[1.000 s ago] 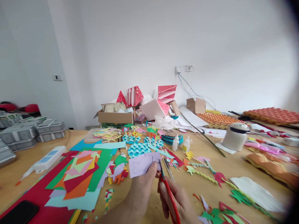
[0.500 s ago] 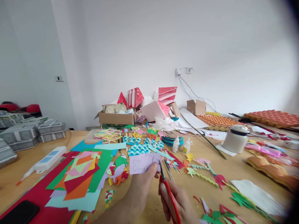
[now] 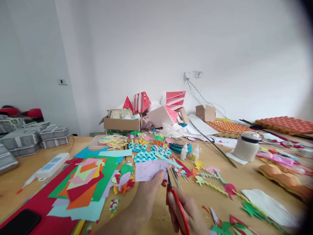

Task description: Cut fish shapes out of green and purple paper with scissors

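Note:
A lilac paper [image 3: 146, 171] with a fish outline drawn on it is pinched at its right side by my left hand [image 3: 154, 186], thumb on top. My right hand [image 3: 183, 209] is wrapped round red-handled scissors [image 3: 179, 209]. Their dark blades meet the right edge of the paper, close to my left fingertips. Left of the paper lie cut-out paper fish [image 3: 124, 180] in green, lilac, red and orange. Behind it are blue wavy paper pieces [image 3: 145, 157].
Coloured sheets [image 3: 85, 182] and a black phone [image 3: 21, 222] lie left. Glue bottles [image 3: 184, 151], a lidded white mug [image 3: 246, 147], twisted paper strings [image 3: 216, 188] and green scraps [image 3: 223, 228] are on the right. A cardboard box [image 3: 121, 124] stands behind.

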The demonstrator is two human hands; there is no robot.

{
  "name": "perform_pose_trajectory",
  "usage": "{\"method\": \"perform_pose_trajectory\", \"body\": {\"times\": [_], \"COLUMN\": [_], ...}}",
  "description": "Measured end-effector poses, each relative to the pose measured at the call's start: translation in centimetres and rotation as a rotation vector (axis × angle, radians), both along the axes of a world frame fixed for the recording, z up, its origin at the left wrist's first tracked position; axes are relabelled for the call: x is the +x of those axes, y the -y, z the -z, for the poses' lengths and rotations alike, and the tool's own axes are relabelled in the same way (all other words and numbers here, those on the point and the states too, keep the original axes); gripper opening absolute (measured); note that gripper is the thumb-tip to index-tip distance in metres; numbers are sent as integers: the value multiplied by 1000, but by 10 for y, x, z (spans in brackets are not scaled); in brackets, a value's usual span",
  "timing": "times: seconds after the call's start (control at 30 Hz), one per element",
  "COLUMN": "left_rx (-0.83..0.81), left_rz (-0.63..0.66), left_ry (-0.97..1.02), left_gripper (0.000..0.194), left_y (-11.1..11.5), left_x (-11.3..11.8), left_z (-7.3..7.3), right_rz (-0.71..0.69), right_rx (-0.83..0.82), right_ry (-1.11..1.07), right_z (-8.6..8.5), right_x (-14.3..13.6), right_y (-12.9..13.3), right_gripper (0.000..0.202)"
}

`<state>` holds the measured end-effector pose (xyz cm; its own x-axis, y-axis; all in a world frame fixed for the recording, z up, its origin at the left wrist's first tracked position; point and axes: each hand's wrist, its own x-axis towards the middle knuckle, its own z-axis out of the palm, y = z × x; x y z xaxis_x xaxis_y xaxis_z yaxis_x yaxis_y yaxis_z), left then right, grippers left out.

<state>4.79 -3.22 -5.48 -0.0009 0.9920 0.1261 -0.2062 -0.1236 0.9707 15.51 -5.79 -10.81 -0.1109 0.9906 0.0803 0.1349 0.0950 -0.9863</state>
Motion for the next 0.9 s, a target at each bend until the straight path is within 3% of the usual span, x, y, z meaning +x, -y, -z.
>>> {"method": "perform_pose_trajectory", "body": {"times": [0.57, 0.9], "left_rx": [24, 63], "left_rz": [73, 93], "left_ry": [109, 43], "left_gripper": [11, 15], "left_y": [-6, -6], "left_x": [2, 0], "left_z": [1, 0], "right_rz": [37, -4], "right_rx": [-3, 20], "right_ry": [71, 86], "right_z": [-1, -6], "right_x": [-1, -1], "right_y": [1, 5], "right_gripper": [48, 46]}}
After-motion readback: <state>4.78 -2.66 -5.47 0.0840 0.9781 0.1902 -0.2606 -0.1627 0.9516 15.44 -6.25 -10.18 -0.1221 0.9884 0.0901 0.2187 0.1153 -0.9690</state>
